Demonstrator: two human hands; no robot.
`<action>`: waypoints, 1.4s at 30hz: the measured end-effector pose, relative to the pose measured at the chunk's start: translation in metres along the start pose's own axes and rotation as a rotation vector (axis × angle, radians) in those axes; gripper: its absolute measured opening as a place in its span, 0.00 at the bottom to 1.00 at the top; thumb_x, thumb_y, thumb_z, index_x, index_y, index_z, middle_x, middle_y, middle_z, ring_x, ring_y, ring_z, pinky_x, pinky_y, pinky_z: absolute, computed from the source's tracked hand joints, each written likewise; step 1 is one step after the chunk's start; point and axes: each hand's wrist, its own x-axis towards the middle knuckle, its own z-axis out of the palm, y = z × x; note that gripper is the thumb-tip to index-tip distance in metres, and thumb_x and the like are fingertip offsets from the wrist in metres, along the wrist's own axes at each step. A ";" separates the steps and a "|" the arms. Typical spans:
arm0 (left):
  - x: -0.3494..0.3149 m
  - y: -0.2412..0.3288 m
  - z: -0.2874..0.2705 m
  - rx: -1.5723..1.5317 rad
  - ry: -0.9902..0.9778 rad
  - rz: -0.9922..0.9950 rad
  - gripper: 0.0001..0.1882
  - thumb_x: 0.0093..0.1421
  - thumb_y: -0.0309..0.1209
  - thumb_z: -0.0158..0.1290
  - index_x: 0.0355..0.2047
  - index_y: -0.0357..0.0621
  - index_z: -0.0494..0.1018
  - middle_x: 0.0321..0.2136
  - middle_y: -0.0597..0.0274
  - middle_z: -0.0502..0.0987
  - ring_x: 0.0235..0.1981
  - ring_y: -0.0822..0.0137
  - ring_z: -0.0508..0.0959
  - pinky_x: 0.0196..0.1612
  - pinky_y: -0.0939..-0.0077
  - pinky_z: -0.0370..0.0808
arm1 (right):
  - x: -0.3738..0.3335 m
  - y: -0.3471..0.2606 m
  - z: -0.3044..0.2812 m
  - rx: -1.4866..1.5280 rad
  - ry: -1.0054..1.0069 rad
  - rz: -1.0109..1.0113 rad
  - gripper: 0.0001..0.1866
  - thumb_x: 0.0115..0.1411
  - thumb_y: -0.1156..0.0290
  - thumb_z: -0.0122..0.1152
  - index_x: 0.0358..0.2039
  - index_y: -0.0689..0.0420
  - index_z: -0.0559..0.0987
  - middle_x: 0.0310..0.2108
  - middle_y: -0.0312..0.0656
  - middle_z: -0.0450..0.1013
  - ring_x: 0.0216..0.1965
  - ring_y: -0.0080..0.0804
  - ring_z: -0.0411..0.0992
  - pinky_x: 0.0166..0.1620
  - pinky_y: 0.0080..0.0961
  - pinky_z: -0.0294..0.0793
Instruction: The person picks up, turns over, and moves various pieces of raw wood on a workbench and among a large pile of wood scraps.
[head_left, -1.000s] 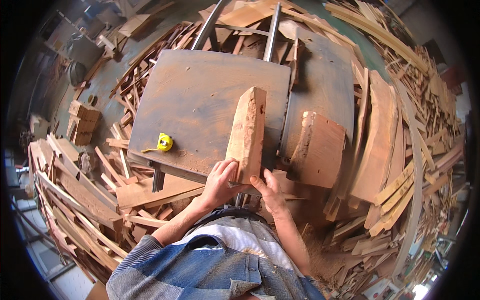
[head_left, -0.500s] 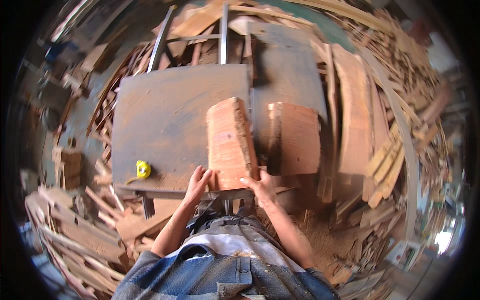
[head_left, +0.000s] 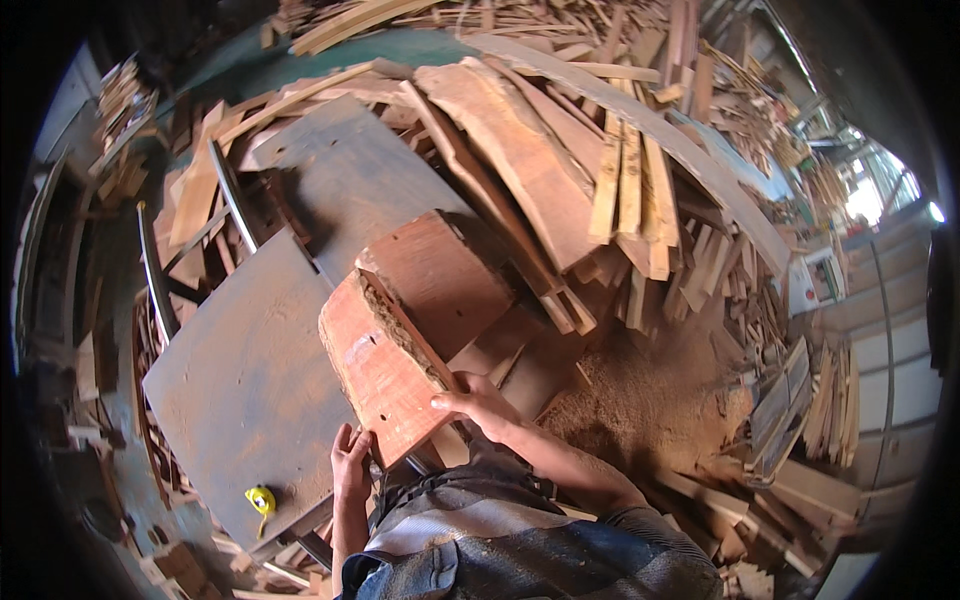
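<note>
While we hold a thick wooden block [head_left: 385, 365] across the near edge of the worktop [head_left: 235, 390], our hands stand apart at its near end. Our right hand [head_left: 478, 403] is clamped on the near right corner, thumb over the top face; our left hand [head_left: 350, 460] has its fingertips against the near left corner, and we cannot tell whether they close beneath it. We see a reddish, sawn face with small dark holes, and along its right side a ragged, bark-like edge that wavers where the other edges run straighter.

Just beyond, partly hidden by our piece, lies a second block [head_left: 440, 290], darker and squarish. Near the worktop's near left corner we have a yellow tape measure [head_left: 260, 500]. Past the second block lean a long, wavy-edged slab [head_left: 510, 150] and pale yellowish strips [head_left: 632, 190], crowding the right side.

Our worktop is grey, flat and smeared with orange-brown dust; a second grey panel [head_left: 345, 165] adjoins it, and metal rails [head_left: 233, 198] run out from its far side. To our right, sawdust [head_left: 650, 400] heaps on the ground, and beyond the slab we glimpse green floor [head_left: 375, 50] and stacked offcuts.
</note>
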 end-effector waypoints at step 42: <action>-0.006 -0.053 -0.017 0.503 -0.138 0.168 0.24 0.64 0.27 0.61 0.56 0.28 0.67 0.41 0.61 0.78 0.43 0.70 0.78 0.45 0.76 0.75 | 0.083 -0.101 -0.221 -0.136 0.553 -0.334 0.24 0.62 0.69 0.69 0.56 0.64 0.76 0.44 0.41 0.79 0.40 0.26 0.78 0.39 0.23 0.81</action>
